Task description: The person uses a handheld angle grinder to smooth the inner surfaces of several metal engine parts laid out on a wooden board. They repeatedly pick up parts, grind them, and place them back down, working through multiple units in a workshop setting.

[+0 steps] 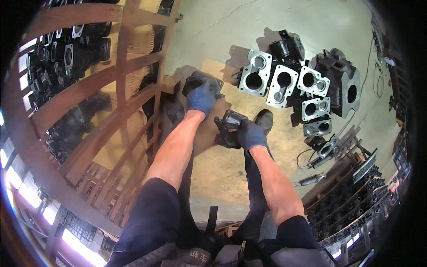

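Note:
My left hand (201, 99), in a blue glove, is closed on a black metal casting (214, 80) beside the brown metal rack. Its fingertips are partly hidden by the part. My right hand (251, 135), gloved the same way, grips a second black casting (229, 138) with an opening in its side, a little nearer to me. To the right of both hands several castings with machined silver flange faces stand in a group, among them one plate with a large round bore (243, 83) and another beside it (274, 95).
At left a brown metal rack (120, 58) holds black castings and cardboard sheets. A larger dark housing (333, 75) stands at the far right. Nearer, a power tool (321, 161) with a cable lies on the floor. Rows of black parts (351, 207) fill the lower right. My shoe (264, 120) is beside my right hand.

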The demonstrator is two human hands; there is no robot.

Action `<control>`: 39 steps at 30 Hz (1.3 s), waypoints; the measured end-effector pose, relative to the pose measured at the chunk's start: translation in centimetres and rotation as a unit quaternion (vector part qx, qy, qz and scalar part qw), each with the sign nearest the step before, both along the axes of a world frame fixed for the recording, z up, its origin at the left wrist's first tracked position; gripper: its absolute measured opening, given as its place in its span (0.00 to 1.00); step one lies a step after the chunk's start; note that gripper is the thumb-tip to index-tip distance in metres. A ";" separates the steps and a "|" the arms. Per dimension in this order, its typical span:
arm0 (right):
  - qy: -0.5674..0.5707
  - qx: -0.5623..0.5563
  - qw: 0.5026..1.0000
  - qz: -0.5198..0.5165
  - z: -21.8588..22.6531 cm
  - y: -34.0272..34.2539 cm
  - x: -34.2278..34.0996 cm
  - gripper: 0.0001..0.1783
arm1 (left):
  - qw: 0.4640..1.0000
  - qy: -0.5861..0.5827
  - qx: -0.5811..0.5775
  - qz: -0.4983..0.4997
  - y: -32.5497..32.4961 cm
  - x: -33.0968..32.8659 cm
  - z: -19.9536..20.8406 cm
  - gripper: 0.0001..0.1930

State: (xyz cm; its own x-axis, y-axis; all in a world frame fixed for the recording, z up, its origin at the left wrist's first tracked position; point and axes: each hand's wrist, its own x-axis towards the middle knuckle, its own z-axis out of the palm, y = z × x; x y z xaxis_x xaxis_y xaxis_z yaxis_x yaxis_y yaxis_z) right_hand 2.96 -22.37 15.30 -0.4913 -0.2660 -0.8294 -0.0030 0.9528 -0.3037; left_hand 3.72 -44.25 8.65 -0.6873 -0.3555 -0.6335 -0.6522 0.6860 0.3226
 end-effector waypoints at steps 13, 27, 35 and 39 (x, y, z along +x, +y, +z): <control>0.022 -0.021 0.999 -0.013 -10.0 -3.0 -1.4 0.20 | 0.980 0.145 -0.039 -0.130 -0.7 3.3 -6.8 0.11; -0.033 0.154 0.961 -0.226 -12.4 4.1 4.7 0.24 | 0.992 0.101 -0.069 0.019 1.2 3.0 -7.2 0.17; -0.208 -0.065 0.513 -0.830 -14.5 3.6 11.3 0.16 | 0.994 0.091 -0.058 -0.018 1.8 2.5 -7.7 0.16; -0.187 -0.085 0.443 -0.873 -13.9 2.2 10.5 0.14 | 0.995 0.047 -0.082 -0.030 1.7 2.2 -7.5 0.17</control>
